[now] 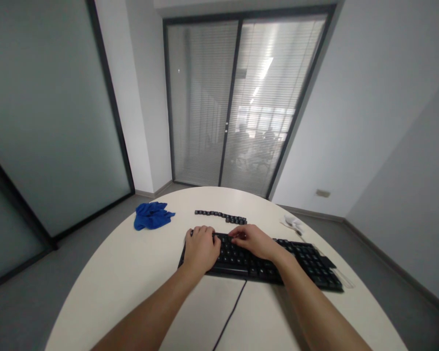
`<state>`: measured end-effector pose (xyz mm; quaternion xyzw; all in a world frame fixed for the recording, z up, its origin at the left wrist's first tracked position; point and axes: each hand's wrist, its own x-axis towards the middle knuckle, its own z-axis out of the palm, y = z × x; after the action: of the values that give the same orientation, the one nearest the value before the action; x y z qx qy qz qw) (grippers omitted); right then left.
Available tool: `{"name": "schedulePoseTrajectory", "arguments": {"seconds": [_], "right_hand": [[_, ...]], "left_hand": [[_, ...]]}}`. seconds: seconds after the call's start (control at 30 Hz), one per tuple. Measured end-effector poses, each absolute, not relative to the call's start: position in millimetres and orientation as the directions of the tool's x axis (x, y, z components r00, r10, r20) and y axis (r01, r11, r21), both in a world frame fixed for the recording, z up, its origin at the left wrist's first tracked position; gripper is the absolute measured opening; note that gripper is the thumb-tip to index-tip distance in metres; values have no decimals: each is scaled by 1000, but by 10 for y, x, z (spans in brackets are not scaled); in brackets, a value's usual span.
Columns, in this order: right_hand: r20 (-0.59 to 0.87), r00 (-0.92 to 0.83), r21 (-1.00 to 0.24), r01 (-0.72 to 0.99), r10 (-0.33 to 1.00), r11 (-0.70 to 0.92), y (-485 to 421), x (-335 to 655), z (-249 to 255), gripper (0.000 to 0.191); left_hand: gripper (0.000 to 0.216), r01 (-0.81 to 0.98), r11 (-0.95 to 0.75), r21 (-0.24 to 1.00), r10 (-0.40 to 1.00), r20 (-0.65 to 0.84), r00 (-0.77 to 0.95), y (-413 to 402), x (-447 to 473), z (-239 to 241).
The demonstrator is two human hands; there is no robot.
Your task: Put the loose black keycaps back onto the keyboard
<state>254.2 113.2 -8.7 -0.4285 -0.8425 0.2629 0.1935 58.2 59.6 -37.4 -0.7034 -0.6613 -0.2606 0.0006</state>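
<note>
A black keyboard (229, 268) lies across the table in front of me, its cable running toward me. My left hand (201, 246) grips its left end, with fingers curled over the far edge and thumb by the keys. Over the upper rows, left of the keyboard's middle, my right hand (254, 240) is closed in a pinch. Its thumb and fingertips meet near the keys, and whatever is between them is too small to make out. Just beyond the keyboard, loose black keycaps (219, 214) sit in a line, with a short second row at its right end.
A crumpled blue cloth (151, 216) lies at the table's far left. Toward the right edge are a white crumpled item (291, 223), a small dark flat piece (328, 262) and thin pale wires (346, 279). The round white table (131, 292) has a curved edge. A black cable (229, 317) crosses its front.
</note>
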Motion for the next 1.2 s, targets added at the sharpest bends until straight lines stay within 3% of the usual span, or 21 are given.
{"name": "schedulePoseTrajectory", "arguments": {"seconds": [0.7,1.2], "right_hand": [[49,-635,-617,588,771,523,1173,2536,-24,26],[70,-630,-523,638,774,566,1158,2485,-16,27]], "left_hand": [[23,934,-130,331,922,387,-9,592,581,-379],[23,934,-127,332,922,387,-12,604,576,-404]]}}
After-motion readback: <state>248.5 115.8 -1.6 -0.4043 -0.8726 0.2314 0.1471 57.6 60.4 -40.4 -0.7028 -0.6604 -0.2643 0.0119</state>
